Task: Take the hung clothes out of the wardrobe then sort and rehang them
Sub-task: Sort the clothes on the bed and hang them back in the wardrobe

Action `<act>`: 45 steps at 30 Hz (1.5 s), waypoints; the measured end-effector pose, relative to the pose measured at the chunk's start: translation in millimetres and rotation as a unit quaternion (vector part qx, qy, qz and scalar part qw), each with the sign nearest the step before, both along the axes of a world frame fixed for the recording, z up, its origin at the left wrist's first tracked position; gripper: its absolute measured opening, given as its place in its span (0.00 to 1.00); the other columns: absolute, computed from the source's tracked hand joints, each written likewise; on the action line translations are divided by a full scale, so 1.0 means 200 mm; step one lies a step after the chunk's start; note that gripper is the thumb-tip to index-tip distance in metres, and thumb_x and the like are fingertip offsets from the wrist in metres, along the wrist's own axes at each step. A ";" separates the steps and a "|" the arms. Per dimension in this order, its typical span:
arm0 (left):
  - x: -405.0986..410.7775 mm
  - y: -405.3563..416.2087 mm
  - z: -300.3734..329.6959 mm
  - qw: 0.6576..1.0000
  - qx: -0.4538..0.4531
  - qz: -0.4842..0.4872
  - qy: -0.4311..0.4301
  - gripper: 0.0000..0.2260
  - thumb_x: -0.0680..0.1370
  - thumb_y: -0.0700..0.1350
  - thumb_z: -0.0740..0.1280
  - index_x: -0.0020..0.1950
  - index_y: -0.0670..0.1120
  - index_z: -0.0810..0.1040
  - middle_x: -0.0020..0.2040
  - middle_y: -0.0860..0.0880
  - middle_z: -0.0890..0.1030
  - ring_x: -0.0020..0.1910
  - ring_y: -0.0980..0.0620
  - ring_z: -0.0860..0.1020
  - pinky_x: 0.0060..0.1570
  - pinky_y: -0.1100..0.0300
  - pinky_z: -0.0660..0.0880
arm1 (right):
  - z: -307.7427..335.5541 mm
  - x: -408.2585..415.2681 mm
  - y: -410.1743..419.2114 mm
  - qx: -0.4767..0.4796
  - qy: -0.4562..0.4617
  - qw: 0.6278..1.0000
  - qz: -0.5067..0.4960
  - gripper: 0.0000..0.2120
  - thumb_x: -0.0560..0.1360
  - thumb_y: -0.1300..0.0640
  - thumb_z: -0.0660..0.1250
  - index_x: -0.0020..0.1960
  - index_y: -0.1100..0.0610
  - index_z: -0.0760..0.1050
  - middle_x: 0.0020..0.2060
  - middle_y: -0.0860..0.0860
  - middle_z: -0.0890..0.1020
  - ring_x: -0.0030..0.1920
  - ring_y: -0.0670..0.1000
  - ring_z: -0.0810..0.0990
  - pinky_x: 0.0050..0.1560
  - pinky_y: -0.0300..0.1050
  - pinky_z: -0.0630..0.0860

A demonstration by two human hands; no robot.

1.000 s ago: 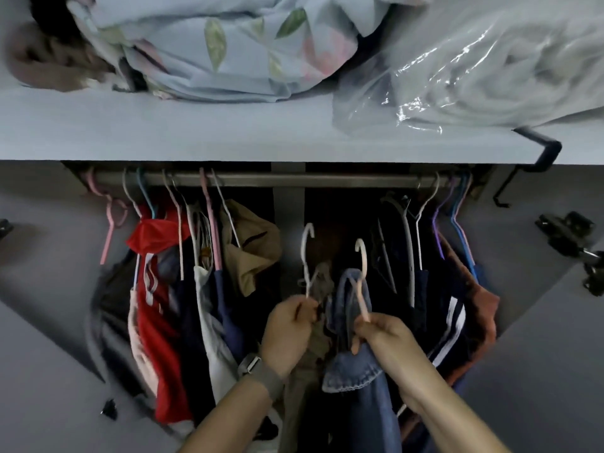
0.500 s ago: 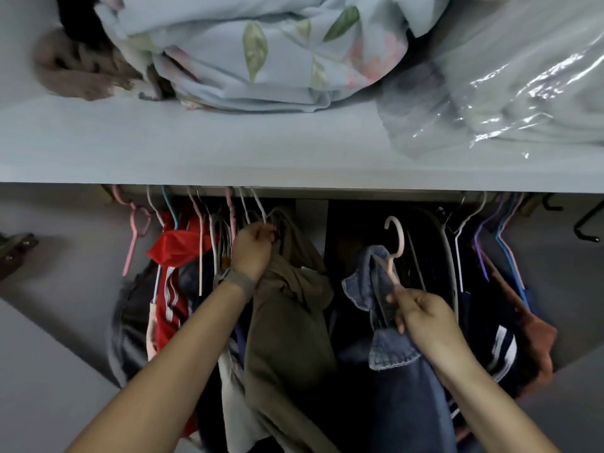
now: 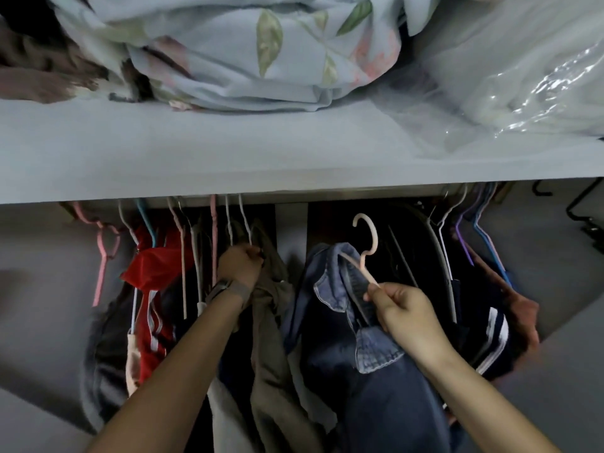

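Little has moved: left hand (image 3: 240, 263) grips the olive garment's hanger (image 3: 245, 223), right hand (image 3: 403, 310) pinches the pink hanger (image 3: 366, 253).

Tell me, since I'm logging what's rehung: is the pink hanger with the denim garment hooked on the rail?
No: the pink hanger hangs free below the shelf, pinched by the right hand, carrying the denim garment.

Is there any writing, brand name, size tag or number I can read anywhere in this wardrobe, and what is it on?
None: no readable word, label or number shows.
The denim garment on the pink hanger: no tag visible.
The red garment: white stripes only, no letters.
The watch on the left wrist: its face is turned away.
The leaf-print bedding on the shelf: pattern only.
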State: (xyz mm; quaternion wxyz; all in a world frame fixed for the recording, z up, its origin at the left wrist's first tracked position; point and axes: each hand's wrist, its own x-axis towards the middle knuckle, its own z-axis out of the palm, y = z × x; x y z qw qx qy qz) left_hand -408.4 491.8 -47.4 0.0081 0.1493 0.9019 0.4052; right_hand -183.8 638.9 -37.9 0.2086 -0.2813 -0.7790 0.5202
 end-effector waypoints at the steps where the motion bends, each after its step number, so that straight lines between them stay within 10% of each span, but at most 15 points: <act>1: 0.01 -0.02 0.00 1.000 0.011 -0.010 -0.014 0.10 0.78 0.38 0.61 0.50 0.40 0.82 0.52 0.40 0.82 0.53 0.42 0.79 0.48 0.58 0.73 | 0.00 -0.03 -0.02 0.003 0.003 1.000 0.004 0.15 0.79 0.53 0.62 0.36 0.49 0.80 0.17 0.46 0.70 0.20 0.42 0.65 0.31 0.44 0.62; 5: 0.09 -0.11 -0.01 0.998 -0.006 -0.070 0.003 0.09 0.77 0.36 0.61 0.48 0.42 0.81 0.47 0.42 0.82 0.48 0.45 0.79 0.37 0.65 0.66 | 0.04 -0.20 -0.11 0.012 0.024 1.000 -0.002 0.17 0.76 0.49 0.63 0.35 0.58 0.77 0.19 0.48 0.70 0.23 0.46 0.68 0.33 0.47 0.66; 8: 0.18 -0.19 0.01 0.995 0.020 -0.090 0.044 0.13 0.76 0.36 0.64 0.60 0.41 0.77 0.56 0.43 0.80 0.55 0.45 0.78 0.50 0.64 0.71 | 0.10 -0.35 -0.18 0.007 0.052 0.999 -0.012 0.22 0.75 0.47 0.62 0.34 0.64 0.76 0.19 0.48 0.72 0.26 0.48 0.71 0.34 0.48 0.68; 22: 0.25 -0.54 0.06 0.995 0.021 -0.089 0.029 0.13 0.75 0.32 0.60 0.53 0.43 0.80 0.50 0.48 0.82 0.49 0.56 0.78 0.49 0.74 0.67 | -0.01 -0.82 -0.32 0.077 -0.047 0.996 0.010 0.13 0.79 0.51 0.57 0.47 0.50 0.80 0.44 0.53 0.84 0.49 0.57 0.81 0.48 0.45 0.73; 27: 0.29 -0.50 0.06 0.995 0.032 -0.089 0.014 0.11 0.76 0.34 0.61 0.53 0.43 0.80 0.48 0.49 0.82 0.49 0.53 0.79 0.53 0.65 0.73 | -0.01 -0.84 -0.32 0.030 -0.036 0.997 0.067 0.14 0.81 0.53 0.56 0.44 0.58 0.76 0.28 0.47 0.79 0.34 0.50 0.78 0.43 0.47 0.73; 31: 0.31 -0.41 0.09 0.995 0.049 -0.086 -0.012 0.08 0.75 0.37 0.64 0.48 0.50 0.77 0.40 0.53 0.80 0.39 0.49 0.82 0.35 0.71 0.74 | 0.00 -0.84 -0.30 0.011 -0.060 0.991 0.123 0.13 0.82 0.52 0.56 0.42 0.55 0.73 0.27 0.49 0.79 0.37 0.55 0.79 0.47 0.53 0.77; 38: 0.41 -0.29 0.08 0.995 0.061 -0.083 0.005 0.08 0.75 0.38 0.64 0.47 0.48 0.80 0.43 0.50 0.83 0.43 0.51 0.81 0.46 0.61 0.77 | -0.05 -0.71 -0.19 0.036 -0.016 0.993 0.115 0.13 0.80 0.58 0.60 0.63 0.56 0.75 0.55 0.58 0.81 0.56 0.56 0.80 0.60 0.53 0.76; 45: 0.50 -0.19 0.07 0.989 0.077 -0.121 0.034 0.08 0.74 0.37 0.65 0.46 0.47 0.81 0.43 0.51 0.83 0.37 0.60 0.78 0.41 0.78 0.70 | -0.04 -0.29 -0.11 -0.096 0.028 0.995 -0.018 0.09 0.79 0.62 0.60 0.58 0.54 0.71 0.47 0.49 0.79 0.31 0.48 0.78 0.30 0.38 0.75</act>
